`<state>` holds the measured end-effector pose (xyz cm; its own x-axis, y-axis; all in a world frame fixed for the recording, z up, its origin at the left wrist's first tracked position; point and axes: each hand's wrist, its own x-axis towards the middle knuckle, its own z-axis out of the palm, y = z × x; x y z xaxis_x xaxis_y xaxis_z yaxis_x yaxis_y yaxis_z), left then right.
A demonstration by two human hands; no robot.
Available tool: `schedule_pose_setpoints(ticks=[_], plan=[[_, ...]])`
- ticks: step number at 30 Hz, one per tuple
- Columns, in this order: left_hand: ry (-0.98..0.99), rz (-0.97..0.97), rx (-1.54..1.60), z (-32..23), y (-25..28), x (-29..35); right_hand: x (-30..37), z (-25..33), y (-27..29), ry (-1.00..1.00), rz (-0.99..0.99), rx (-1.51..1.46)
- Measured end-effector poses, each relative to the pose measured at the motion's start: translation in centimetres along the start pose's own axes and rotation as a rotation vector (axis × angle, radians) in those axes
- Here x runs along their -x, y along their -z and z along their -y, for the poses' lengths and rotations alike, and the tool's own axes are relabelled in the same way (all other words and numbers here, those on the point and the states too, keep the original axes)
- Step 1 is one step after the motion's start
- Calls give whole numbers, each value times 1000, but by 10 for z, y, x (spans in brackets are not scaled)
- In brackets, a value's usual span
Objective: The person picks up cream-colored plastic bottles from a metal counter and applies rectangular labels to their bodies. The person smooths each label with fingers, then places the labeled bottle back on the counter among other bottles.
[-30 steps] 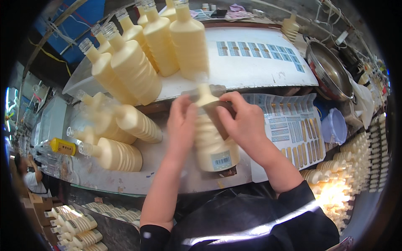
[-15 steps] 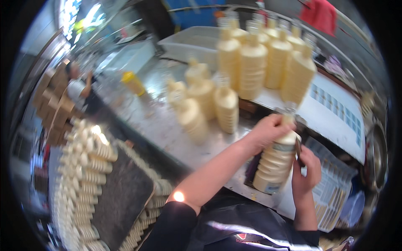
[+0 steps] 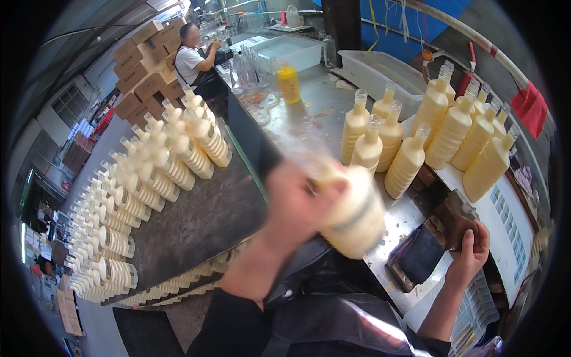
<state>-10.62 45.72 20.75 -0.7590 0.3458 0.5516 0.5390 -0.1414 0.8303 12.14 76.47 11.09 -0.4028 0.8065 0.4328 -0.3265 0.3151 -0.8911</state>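
Well, from the head view, the left hand (image 3: pixel 297 205) has its fingers wrapped round a cream bottle (image 3: pixel 351 217), gripping it near the neck. The bottle is tilted in the air in front of the person's chest, its fat end pointing away from the palm. Both are smeared with blur, so exactly how each finger lies I cannot tell.

The right hand (image 3: pixel 473 253) rests at the bench edge, fingers curled up and pinching a brown block (image 3: pixel 455 217) from below. A dark tray (image 3: pixel 419 256) lies just beside its thumb, and a white label sheet (image 3: pixel 511 220) is on the far side of the knuckles.

More standing bottles (image 3: pixel 407 163) are clustered on the steel bench (image 3: pixel 309 119) beyond both hands. Out past the left hand's knuckles, a dark board (image 3: pixel 202 220) carries rows of laid-down bottles (image 3: pixel 148 178).

I'd judge the bottle is mid-carry between bench and board. Putting it down there would call for turning it flat and fitting it against the nearest row without nudging the others.
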Motion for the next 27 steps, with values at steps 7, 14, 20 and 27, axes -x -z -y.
schedule_pose_setpoints(ticks=[7,14,20,27], plan=[[51,-550,-945,17,157,-18,-17,-14,-26,-111,147,-9],[101,-680,-1279,105,236,-30,-9,-18,-26,-227,146,94],[246,-604,-1294,143,247,-54,0,-19,-33,-236,112,174],[189,-681,-1433,137,236,-60,19,-19,-66,-404,151,78]])
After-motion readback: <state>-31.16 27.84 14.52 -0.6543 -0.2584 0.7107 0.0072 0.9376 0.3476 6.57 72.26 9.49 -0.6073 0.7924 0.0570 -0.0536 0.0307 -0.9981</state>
